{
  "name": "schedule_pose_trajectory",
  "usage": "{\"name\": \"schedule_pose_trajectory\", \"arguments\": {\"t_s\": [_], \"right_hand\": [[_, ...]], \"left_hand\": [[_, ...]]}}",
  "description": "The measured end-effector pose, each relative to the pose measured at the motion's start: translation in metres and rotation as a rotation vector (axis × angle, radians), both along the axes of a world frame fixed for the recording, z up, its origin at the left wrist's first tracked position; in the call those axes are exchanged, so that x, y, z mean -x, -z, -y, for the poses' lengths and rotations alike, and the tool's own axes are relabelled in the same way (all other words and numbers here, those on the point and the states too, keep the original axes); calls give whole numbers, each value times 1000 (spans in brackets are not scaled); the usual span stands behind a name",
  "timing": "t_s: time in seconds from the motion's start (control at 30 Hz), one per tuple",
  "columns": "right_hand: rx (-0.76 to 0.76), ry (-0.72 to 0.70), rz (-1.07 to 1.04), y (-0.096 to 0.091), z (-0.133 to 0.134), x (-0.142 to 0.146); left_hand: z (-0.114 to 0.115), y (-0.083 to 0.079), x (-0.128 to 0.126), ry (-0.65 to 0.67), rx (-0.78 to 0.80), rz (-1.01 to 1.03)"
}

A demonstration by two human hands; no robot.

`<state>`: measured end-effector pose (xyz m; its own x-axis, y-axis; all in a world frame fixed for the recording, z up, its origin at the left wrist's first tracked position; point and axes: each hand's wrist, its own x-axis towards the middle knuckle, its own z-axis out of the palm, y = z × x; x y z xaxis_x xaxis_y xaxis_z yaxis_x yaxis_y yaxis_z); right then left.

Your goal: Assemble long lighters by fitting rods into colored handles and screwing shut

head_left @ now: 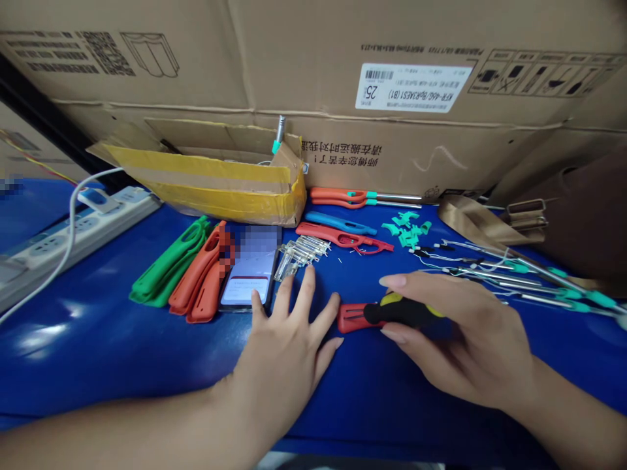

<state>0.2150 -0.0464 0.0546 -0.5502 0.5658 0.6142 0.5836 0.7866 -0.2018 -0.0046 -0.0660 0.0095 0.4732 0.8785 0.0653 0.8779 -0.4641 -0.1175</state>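
Note:
My left hand [289,346] lies palm down on the blue table with its fingers spread and nothing in it. Its fingertips reach a phone [245,281] and a pile of small clear parts with metal ends [306,251]. My right hand [470,333] grips a black and yellow screwdriver [406,310]. The handle is over a red lighter shell [353,318] that lies flat beside my left thumb and forefinger. The screwdriver's tip is hidden, so I cannot tell if it touches the shell.
Green shells [169,264] and orange-red shells [200,281] lie left of the phone. Behind are a blue shell [337,222], orange lighters [337,197], turquoise pieces [409,228] and a yellow-taped box [210,186]. Metal tubes with wires [529,284] lie right; a power strip [83,235] stands left.

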Motion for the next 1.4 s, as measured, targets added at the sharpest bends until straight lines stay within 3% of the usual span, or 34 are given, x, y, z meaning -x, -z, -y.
{"name": "schedule_pose_trajectory", "arguments": {"t_s": [0.73, 1.1, 1.3, 1.4], "right_hand": [[4, 2, 3, 0, 0, -1], [95, -28, -78, 3, 4, -1], [21, 47, -49, -2, 2, 0], [97, 30, -66, -3, 2, -2]], "left_hand": [[-6, -6, 1, 126, -23, 104], [-15, -9, -4, 287, 140, 218], [-25, -11, -3, 288, 239, 282], [-27, -10, -1, 281, 259, 330]]}}
